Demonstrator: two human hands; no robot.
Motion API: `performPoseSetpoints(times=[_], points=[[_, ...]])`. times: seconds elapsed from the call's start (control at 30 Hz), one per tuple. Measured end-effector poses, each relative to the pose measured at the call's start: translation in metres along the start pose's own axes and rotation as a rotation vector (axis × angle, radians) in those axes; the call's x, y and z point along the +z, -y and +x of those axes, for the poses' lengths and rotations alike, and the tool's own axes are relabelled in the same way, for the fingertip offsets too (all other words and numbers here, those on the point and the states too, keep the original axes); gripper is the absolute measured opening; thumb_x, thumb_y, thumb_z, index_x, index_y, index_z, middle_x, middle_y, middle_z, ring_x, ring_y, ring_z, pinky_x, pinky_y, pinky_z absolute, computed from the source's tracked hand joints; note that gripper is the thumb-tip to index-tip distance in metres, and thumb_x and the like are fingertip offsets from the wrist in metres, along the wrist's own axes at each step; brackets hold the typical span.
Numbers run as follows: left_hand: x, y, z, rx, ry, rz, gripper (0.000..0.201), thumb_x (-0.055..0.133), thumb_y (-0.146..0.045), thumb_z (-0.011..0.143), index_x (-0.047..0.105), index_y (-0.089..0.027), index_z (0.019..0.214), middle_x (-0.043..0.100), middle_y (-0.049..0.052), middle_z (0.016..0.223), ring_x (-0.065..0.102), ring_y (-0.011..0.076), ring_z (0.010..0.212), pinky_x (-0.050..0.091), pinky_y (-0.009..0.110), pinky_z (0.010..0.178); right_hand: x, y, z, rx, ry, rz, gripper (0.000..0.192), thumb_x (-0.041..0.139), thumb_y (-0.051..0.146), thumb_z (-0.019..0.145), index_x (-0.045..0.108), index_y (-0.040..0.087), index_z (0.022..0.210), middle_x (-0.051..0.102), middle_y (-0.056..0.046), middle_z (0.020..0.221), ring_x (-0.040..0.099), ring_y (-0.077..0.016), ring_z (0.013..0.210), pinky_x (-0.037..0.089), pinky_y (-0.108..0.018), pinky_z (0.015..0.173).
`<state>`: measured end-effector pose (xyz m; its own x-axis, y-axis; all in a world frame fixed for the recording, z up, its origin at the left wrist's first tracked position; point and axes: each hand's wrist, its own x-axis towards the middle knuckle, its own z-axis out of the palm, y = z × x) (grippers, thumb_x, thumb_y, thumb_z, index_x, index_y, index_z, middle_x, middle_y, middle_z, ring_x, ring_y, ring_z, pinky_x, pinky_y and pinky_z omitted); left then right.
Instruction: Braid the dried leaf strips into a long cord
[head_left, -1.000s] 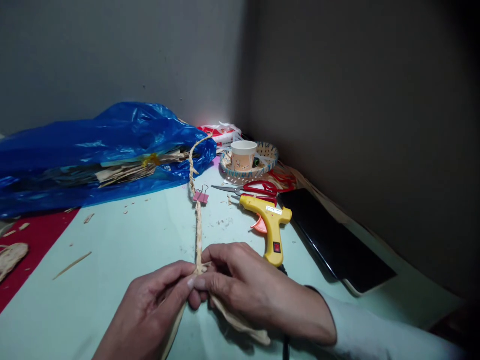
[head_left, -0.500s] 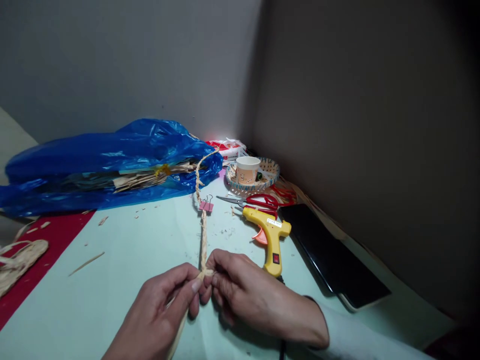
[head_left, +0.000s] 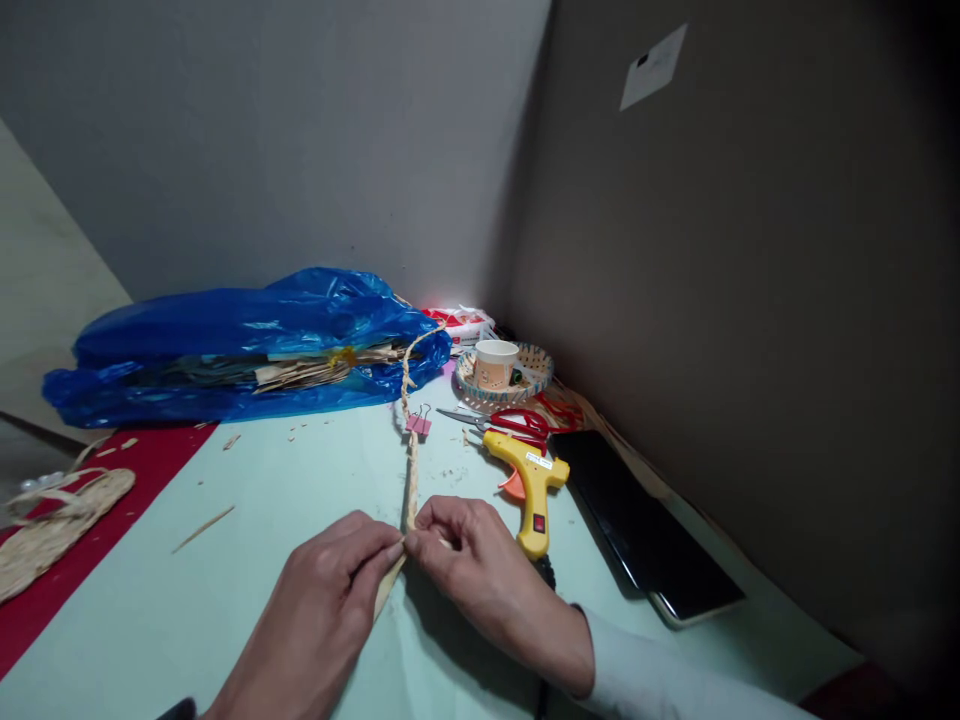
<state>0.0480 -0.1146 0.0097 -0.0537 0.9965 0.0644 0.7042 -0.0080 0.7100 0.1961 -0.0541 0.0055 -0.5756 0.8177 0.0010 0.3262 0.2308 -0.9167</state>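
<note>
I see a tan braided straw cord (head_left: 410,470) with a pink binder clip (head_left: 419,424) on it. My bench (head_left: 247,590) is pale mint green, with a red mat (head_left: 112,520) at its left. The plastic bag (head_left: 240,340) is bright blue. The glue gun (head_left: 529,486) is yellow with an orange trigger; the scissors (head_left: 510,422) have red handles. The tablet (head_left: 637,530) is black. The woven tray (head_left: 536,368) is beige with a blue-patterned rim.

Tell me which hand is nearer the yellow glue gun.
Right. The right hand lies just left of the yellow glue gun; the left hand is farther left, beyond the braid.
</note>
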Motion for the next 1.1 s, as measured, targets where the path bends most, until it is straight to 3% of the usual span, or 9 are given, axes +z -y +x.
performPoseSetpoints(times=[0.23, 0.33, 0.5, 0.6, 0.73, 0.83, 0.9, 0.97, 1.1], points=[[0.009, 0.007, -0.021, 0.337, -0.160, 0.326, 0.026, 0.041, -0.020, 0.094, 0.058, -0.021, 0.074, 0.057, 0.000, 0.069, 0.061, 0.0161, 0.061, 0.048, 0.026, 0.057, 0.001, -0.008, -0.001, -0.058, -0.014, 0.059, 0.022, 0.049, 0.017, 0.085, 0.059, 0.015, 0.065, 0.055, 0.002, 0.055, 0.046, -0.0098, 0.052, 0.032, -0.021, 0.052], [0.023, 0.018, -0.027, 0.602, -0.168, 0.486, 0.020, 0.041, -0.009, 0.089, 0.059, -0.017, 0.089, 0.061, 0.005, 0.075, 0.064, 0.0182, 0.061, 0.052, 0.027, 0.054, 0.003, -0.014, 0.001, -0.024, 0.070, 0.238, 0.023, 0.050, 0.019, 0.084, 0.058, 0.015, 0.063, 0.049, 0.003, 0.051, 0.041, -0.0089, 0.045, 0.028, -0.021, 0.046], [0.033, 0.024, -0.026, 0.724, -0.113, 0.632, 0.032, 0.041, -0.002, 0.081, 0.060, -0.011, 0.104, 0.069, 0.014, 0.089, 0.070, 0.0233, 0.073, 0.057, 0.029, 0.058, 0.006, -0.014, 0.002, 0.108, 0.120, 0.494, 0.020, 0.057, 0.024, 0.079, 0.056, 0.014, 0.062, 0.044, 0.005, 0.050, 0.034, -0.0078, 0.047, 0.026, -0.021, 0.047], [0.021, 0.012, -0.022, 0.529, -0.104, 0.401, 0.024, 0.041, -0.014, 0.089, 0.064, -0.019, 0.085, 0.067, 0.006, 0.076, 0.066, 0.0189, 0.068, 0.053, 0.025, 0.060, 0.006, -0.010, 0.000, 0.092, 0.078, 0.478, 0.016, 0.058, 0.025, 0.078, 0.056, 0.014, 0.067, 0.053, 0.001, 0.059, 0.044, -0.0101, 0.056, 0.032, -0.021, 0.053], [0.005, 0.001, -0.008, 0.057, -0.123, -0.065, 0.027, 0.050, -0.035, 0.090, 0.060, -0.021, 0.069, 0.063, 0.001, 0.070, 0.061, 0.0167, 0.068, 0.046, 0.025, 0.065, 0.006, -0.008, -0.002, 0.039, 0.056, 0.336, 0.019, 0.051, 0.024, 0.084, 0.055, 0.016, 0.067, 0.055, 0.000, 0.060, 0.044, -0.0109, 0.056, 0.034, -0.021, 0.055], [0.009, 0.006, 0.006, -0.176, 0.133, -0.616, 0.026, 0.062, -0.044, 0.080, 0.059, -0.020, 0.076, 0.062, -0.002, 0.064, 0.052, 0.0097, 0.050, 0.041, 0.020, 0.050, 0.006, -0.009, -0.005, -0.029, 0.050, 0.273, 0.019, 0.046, 0.022, 0.088, 0.055, 0.016, 0.074, 0.057, 0.000, 0.063, 0.051, -0.0126, 0.060, 0.039, -0.023, 0.061], [0.015, 0.012, 0.011, -0.295, 0.237, -0.853, 0.033, 0.068, -0.049, 0.074, 0.055, -0.019, 0.074, 0.053, -0.007, 0.053, 0.026, 0.0022, 0.035, 0.021, 0.015, 0.035, 0.007, -0.010, -0.008, -0.052, 0.058, 0.202, 0.019, 0.043, 0.021, 0.091, 0.056, 0.017, 0.078, 0.060, 0.000, 0.066, 0.055, -0.0136, 0.065, 0.040, -0.024, 0.065], [0.020, 0.015, 0.011, -0.401, 0.248, -0.918, 0.037, 0.070, -0.051, 0.071, 0.053, -0.019, 0.075, 0.045, -0.011, 0.047, 0.011, 0.0004, 0.034, 0.007, 0.016, 0.033, 0.007, -0.011, -0.011, -0.044, 0.078, 0.125, 0.017, 0.042, 0.021, 0.093, 0.055, 0.018, 0.082, 0.062, 0.000, 0.069, 0.056, -0.0142, 0.068, 0.040, -0.024, 0.067], [0.021, 0.011, 0.006, -0.462, 0.231, -0.873, 0.032, 0.070, -0.047, 0.074, 0.054, -0.020, 0.078, 0.039, -0.013, 0.044, 0.011, 0.0021, 0.034, 0.007, 0.017, 0.032, 0.004, -0.009, -0.019, 0.026, 0.095, 0.035, 0.015, 0.043, 0.026, 0.095, 0.054, 0.020, 0.087, 0.063, -0.001, 0.074, 0.057, -0.0163, 0.076, 0.040, -0.025, 0.069]])
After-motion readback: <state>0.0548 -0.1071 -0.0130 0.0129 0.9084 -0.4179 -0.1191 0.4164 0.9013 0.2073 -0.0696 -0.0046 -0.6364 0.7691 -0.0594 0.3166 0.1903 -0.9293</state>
